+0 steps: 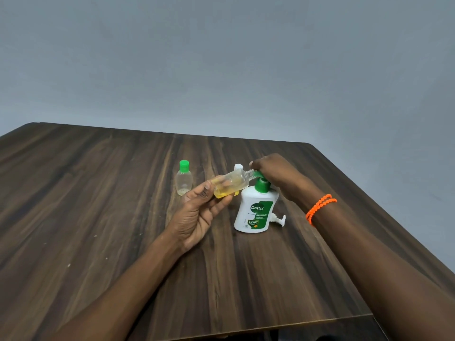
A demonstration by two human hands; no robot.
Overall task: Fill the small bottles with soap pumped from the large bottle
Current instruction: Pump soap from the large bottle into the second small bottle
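The large white soap bottle (254, 210) with a green label and green pump stands upright at the table's middle. My right hand (273, 174) rests on top of its green pump head (258, 174). My left hand (199, 210) holds a small clear uncapped bottle (229, 184) tilted almost on its side, its threaded neck against the pump spout. Yellow soap pools in that bottle's lower end. A second small clear bottle (184, 179) with a green cap stands upright to the left, nearly empty.
A white cap (238, 166) shows just behind the tilted bottle. A white pump part (279, 219) lies on the table right of the large bottle. The dark wooden table (98, 205) ends at a far edge and a right edge. An orange bead bracelet (320, 207) circles my right wrist.
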